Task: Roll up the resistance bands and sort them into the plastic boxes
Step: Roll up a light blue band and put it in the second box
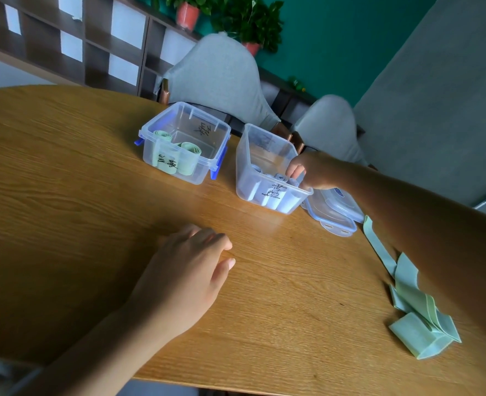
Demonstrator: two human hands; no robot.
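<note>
pale blue rolled band [281, 178] sits at the near end of the right plastic box [267, 155], with the right hand [311, 171] reaching over the rim, fingertips pinched on it. to seat it well, press it snug beside the other rolls so it cannot uncoil, then let go. left hand [184, 270] lies flat and empty on the wooden table [64, 195]. unrolled green bands [416, 312] wait beside the right forearm.

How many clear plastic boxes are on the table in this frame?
2. The left box, with blue clips, holds green rolled bands. The right box holds bluish rolls, with the right hand at its rim. Lids lie beside it.
</note>
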